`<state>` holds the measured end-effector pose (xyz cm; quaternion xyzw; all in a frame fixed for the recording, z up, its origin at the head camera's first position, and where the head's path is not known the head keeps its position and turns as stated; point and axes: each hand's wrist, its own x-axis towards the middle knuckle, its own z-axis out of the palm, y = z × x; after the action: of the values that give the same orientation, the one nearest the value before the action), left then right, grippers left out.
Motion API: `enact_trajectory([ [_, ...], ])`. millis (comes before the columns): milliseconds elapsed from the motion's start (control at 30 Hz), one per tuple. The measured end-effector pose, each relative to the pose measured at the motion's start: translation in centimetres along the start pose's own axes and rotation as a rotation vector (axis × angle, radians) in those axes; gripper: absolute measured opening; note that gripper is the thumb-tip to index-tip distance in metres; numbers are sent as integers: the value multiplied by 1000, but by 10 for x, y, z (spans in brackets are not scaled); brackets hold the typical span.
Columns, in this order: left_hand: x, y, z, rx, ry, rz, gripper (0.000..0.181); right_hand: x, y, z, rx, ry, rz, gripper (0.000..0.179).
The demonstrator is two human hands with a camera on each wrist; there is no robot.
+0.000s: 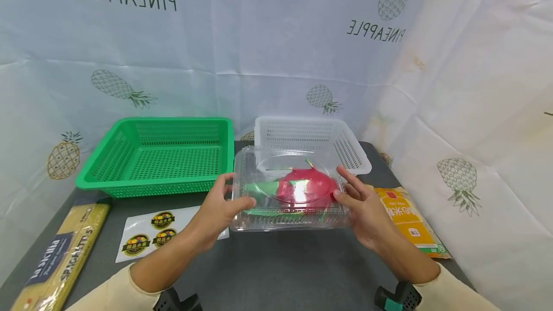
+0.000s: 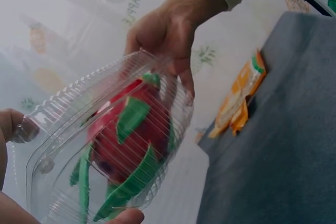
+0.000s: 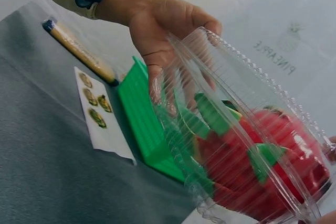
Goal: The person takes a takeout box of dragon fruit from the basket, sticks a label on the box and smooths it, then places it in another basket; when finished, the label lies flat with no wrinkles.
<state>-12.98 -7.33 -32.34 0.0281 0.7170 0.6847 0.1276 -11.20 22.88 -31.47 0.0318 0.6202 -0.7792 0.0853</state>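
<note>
A clear plastic clamshell box (image 1: pixel 268 222) is held up over the dark table, its lid down. Inside lies a dragon fruit (image 1: pixel 302 188), red with green scales, which show through the ribbed side in the left wrist view. My left hand (image 1: pixel 222 208) grips the box's left end, thumb on top and fingers beneath. At the opposite end my right hand (image 1: pixel 365 210) holds it, thumb on the lid's edge. From the right wrist, the left hand (image 3: pixel 168 30) appears cupped about the far end of the box, with the dragon fruit (image 3: pixel 231 166) between.
Behind stand a green basket (image 1: pixel 116 189) at left and a white basket (image 1: pixel 360 157) at right. A sheet of round stickers (image 1: pixel 136 244) lies partly under the left forearm. A spaghetti pack (image 1: pixel 65 253) is far left, an orange packet (image 1: pixel 408 220) at right. Patterned cloth (image 1: pixel 276 37) hangs around.
</note>
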Motion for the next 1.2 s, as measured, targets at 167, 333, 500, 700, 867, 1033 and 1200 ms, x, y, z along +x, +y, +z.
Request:
enact_trajectory([
  [167,-9,-10,0,-27,7,0,73,-8,10,0,-35,1,-9,65],
  [333,-20,-23,-1,-80,8,-13,75,-14,21,0,-86,33,7,65],
  [500,-27,-37,0,-95,17,-15,76,-19,33,0,-106,76,48,66],
  [700,-31,-49,1,-166,13,-22,72,-23,45,0,-74,96,75,64],
  [867,-34,-60,2,-183,24,-38,72,-24,56,0,-72,98,79,63],
  [1033,-36,-70,2,-190,30,-55,71,-24,67,0,-69,103,83,63],
  [1200,-37,-81,1,-203,45,-59,73,-24,73,0,-107,117,108,63],
])
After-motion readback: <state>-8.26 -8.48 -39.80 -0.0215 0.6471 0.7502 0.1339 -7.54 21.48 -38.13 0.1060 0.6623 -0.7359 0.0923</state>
